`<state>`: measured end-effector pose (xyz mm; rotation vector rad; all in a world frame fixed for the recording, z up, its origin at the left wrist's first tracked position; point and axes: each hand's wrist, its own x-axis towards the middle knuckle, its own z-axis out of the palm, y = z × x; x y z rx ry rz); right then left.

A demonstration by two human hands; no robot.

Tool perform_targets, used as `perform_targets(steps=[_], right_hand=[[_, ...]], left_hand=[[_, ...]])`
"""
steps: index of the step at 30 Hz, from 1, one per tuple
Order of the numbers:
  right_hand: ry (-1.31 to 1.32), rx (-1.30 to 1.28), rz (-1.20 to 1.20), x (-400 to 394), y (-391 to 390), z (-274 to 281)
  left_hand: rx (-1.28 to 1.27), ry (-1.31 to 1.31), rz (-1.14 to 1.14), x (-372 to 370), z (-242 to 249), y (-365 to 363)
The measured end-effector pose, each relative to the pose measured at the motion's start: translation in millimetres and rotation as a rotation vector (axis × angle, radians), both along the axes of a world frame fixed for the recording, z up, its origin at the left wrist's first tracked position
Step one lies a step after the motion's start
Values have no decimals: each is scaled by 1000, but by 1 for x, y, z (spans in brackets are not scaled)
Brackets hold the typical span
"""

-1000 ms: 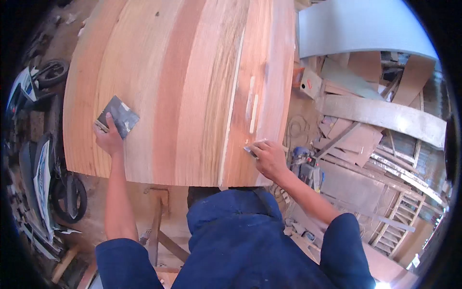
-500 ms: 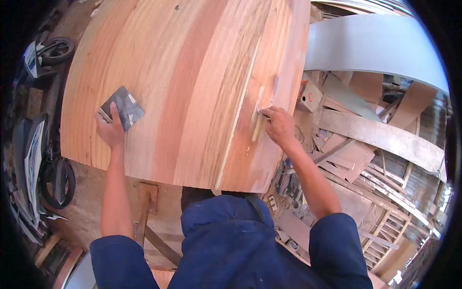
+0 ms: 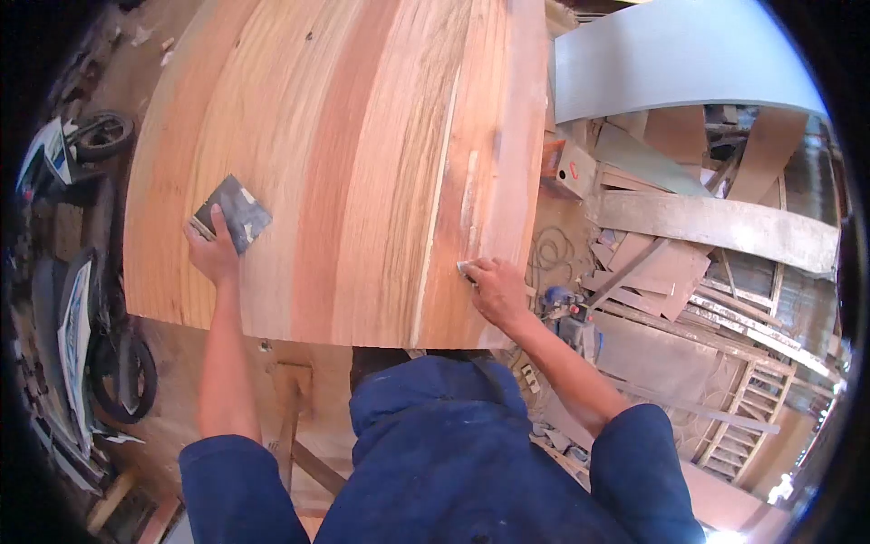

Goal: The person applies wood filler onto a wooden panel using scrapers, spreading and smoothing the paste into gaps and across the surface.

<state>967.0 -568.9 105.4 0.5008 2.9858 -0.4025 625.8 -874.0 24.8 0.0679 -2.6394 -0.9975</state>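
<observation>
A wide flat grey scraper (image 3: 237, 216) with pale filler smears is in my left hand (image 3: 214, 252), thumb on top of it, over the left part of the wooden panel (image 3: 317, 181). My right hand (image 3: 498, 288) is closed on a small scraper (image 3: 463, 269), mostly hidden by the fingers, and presses it to the panel near the right edge. Above it runs a short whitish filler streak (image 3: 469, 195). A longer cream filler line (image 3: 441, 172) lies to its left, along a joint between boards.
Past the panel's right edge are a blue power tool (image 3: 562, 299), an open box (image 3: 569, 170), a large pale curved sheet (image 3: 680, 63) and piled board offcuts (image 3: 662, 276). A motorcycle (image 3: 100, 136) stands at the left. A wooden stand (image 3: 292, 399) is below the near edge.
My right hand has drawn the small scraper down the board toward me, and the filler streak looks thinner. The view has shifted slightly; my left hand keeps its hold.
</observation>
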Motion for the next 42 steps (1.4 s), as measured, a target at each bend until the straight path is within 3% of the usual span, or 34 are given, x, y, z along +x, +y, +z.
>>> perform_targets(steps=[6, 8, 12, 15, 16, 18, 21, 23, 25, 26, 29, 35, 38, 42], right_hand=[[-172, -56, 88, 38, -20, 10], [-78, -201, -56, 44, -24, 37], [169, -630, -456, 65, -6, 75], [347, -1087, -747, 72, -1, 87], [360, -984, -695, 72, -1, 81], [386, -784, -581, 68, 1, 61], [147, -428, -454, 27, 9, 60], [324, -271, -278, -1, 44, 8], [274, -141, -249, -52, 90, -5], [210, -122, -273, -77, 107, -2], [102, -14, -254, -130, 133, -9], [-23, 53, -274, -141, 130, -26], [-74, 20, -264, -126, 121, -26], [-187, -9, -277, -108, 98, -16]], left_hand=[[130, 79, -107, 5, 8, 2], [252, -103, -153, 8, 25, 1], [892, -385, -285, 10, -23, -32], [1179, -874, -377, 99, 80, 24], [1204, -1063, -401, 123, 102, 38], [1337, -1332, -449, 150, 66, 56], [1246, -1461, -420, 190, 84, 86], [1176, -1530, -458, 206, 82, 88], [1146, -1554, -448, 226, 42, 63], [1134, -1568, -441, 231, 27, 57], [1051, -1507, -257, 227, 95, 47], [1160, -1309, -196, 226, 64, -22], [1157, -1311, -111, 224, 63, -23], [1197, -1322, -181, 216, 59, -13]])
